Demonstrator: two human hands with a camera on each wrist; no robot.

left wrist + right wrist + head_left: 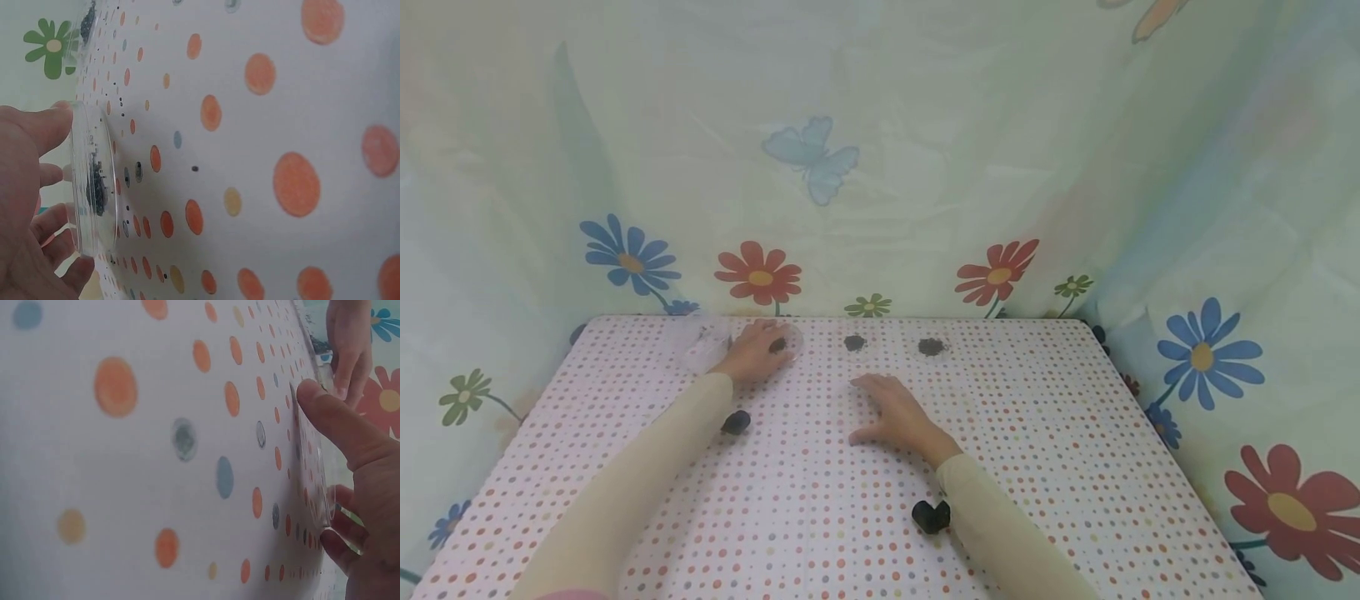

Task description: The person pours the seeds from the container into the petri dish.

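Observation:
My left hand (756, 352) is at the far left part of the table. Its thumb and fingers grip the rim of a round clear petri dish (85, 150) that holds a small heap of black grains (97, 187). Near the middle of the table, my right hand (895, 417) spans a second clear, shallow dish (314, 472), thumb on one side and fingers on the other. No grains show in this one. It is barely visible in the head view.
Two small dark heaps (855, 342) (931, 347) sit in clear dishes along the far edge. More clear dishware (700, 346) stands left of my left hand. Loose black specks (195, 169) dot the spotted tablecloth (805, 500). A flowered curtain (887, 167) hangs behind.

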